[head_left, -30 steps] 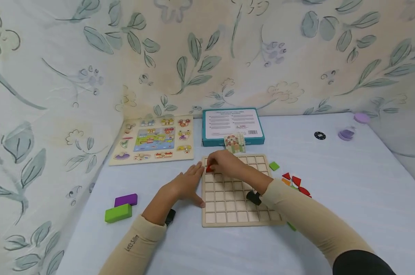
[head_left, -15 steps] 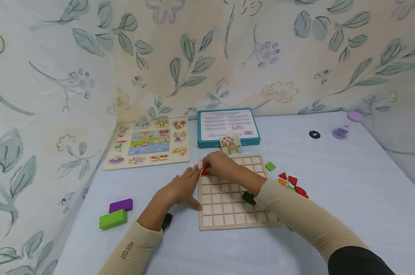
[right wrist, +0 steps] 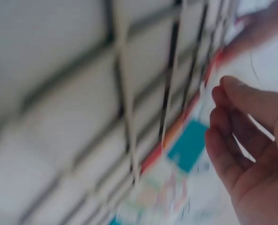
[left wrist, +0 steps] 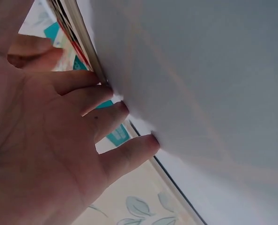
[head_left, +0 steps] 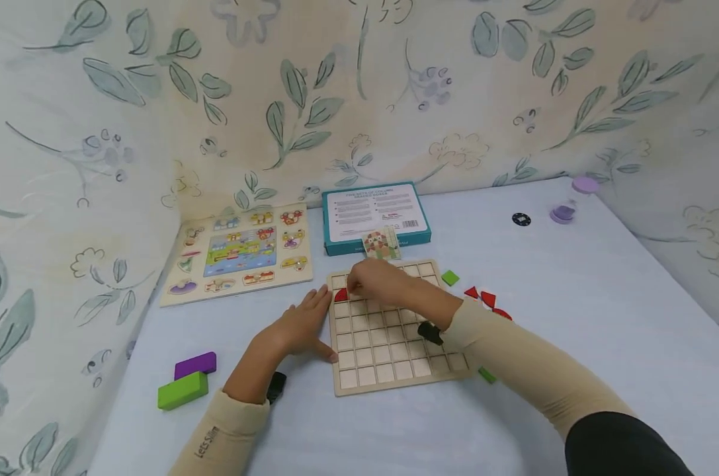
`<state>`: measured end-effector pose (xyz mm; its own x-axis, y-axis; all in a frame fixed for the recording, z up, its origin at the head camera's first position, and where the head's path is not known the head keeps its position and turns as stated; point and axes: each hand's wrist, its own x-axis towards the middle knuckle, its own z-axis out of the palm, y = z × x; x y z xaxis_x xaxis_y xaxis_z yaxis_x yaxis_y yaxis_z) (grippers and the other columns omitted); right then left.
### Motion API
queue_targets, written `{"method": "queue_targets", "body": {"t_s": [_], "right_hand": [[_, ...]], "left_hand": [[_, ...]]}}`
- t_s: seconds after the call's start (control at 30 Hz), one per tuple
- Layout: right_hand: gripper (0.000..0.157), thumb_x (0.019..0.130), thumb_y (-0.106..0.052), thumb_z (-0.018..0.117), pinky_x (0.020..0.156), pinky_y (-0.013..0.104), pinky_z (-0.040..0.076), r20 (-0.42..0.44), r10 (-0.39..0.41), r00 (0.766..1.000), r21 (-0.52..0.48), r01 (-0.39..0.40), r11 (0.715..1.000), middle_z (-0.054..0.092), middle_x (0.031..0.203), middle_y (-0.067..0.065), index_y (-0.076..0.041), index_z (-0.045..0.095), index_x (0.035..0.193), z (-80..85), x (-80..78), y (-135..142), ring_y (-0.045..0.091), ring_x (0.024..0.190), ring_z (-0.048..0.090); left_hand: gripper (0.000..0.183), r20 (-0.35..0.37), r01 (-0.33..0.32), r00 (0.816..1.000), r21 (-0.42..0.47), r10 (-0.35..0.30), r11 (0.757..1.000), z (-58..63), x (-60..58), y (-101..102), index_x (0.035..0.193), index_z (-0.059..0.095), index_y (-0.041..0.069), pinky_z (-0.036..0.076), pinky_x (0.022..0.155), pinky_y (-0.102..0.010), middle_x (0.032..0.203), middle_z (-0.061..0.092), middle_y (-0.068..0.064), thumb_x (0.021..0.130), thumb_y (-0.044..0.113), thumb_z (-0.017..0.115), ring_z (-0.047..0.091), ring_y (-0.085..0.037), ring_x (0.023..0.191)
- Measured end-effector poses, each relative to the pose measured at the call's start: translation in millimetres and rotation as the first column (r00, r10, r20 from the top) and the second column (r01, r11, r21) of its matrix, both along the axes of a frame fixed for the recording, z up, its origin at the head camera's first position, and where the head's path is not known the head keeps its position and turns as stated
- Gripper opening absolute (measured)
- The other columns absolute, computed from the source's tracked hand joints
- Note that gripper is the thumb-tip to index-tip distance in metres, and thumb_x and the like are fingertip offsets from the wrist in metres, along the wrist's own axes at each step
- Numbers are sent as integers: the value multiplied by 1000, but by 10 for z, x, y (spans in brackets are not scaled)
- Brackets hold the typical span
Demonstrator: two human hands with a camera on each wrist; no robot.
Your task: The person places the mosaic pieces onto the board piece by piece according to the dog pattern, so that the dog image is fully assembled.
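A wooden grid board (head_left: 375, 377) lies on the table in the head view. A red piece with a curved edge (head_left: 341, 295) sits in a cell at its left, near the top corner. My right hand (head_left: 380, 284) is just right of that piece, over the upper rows. In the right wrist view its fingers (right wrist: 221, 136) are loosely bent, with nothing between thumb and fingertips. My left hand (head_left: 296, 327) lies spread along the board's left edge, fingertips and thumb at the frame. The left wrist view shows those fingers (left wrist: 129, 152) extended, their tips on the white tabletop.
Red pieces (head_left: 487, 299) and a green square (head_left: 450, 277) lie right of the board. Behind it are a teal box (head_left: 371, 215) and a picture card (head_left: 381, 244). A picture puzzle (head_left: 240, 254), green block (head_left: 182, 391) and purple block (head_left: 195, 365) are at left.
My right hand has let go of the red piece and shifted slightly right, leaving the piece in its cell. My left hand stays at the board's edge. The head view has turned right.
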<state>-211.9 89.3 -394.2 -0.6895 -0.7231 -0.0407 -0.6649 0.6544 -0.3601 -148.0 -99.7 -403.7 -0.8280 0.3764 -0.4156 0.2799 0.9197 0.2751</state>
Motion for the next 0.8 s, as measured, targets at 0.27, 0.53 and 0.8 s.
{"method": "queue_targets", "body": {"t_s": [0.27,0.53,0.8], "right_hand": [[16,88,-12,59,76,28,51,116,-147,982,28,145,989,67,97,1,-8,69,99,195,6,802,12,85,60],[21,85,-17,63,79,36,51,184,-313,932,231,268,935,65,93,0,-10,67,104,110,221,1459,15,85,58],[27,82,-20,67,73,34,53,115,-412,904,209,383,900,65,88,0,-6,66,104,-44,483,1780,16,80,58]], "left_hand": [[119,-4,-23,1000,9,23,1000,62,11,-82,146,12,8,16,106,-56,153,4,-7,57,47,81,4,-28,139],[118,-18,-4,1000,10,5,1000,84,31,-164,145,12,5,17,105,-59,152,4,-10,58,48,80,4,-32,139],[117,-2,30,1000,41,-30,999,21,1,-48,145,13,7,16,105,-58,152,4,-9,59,47,80,4,-30,139]]}}
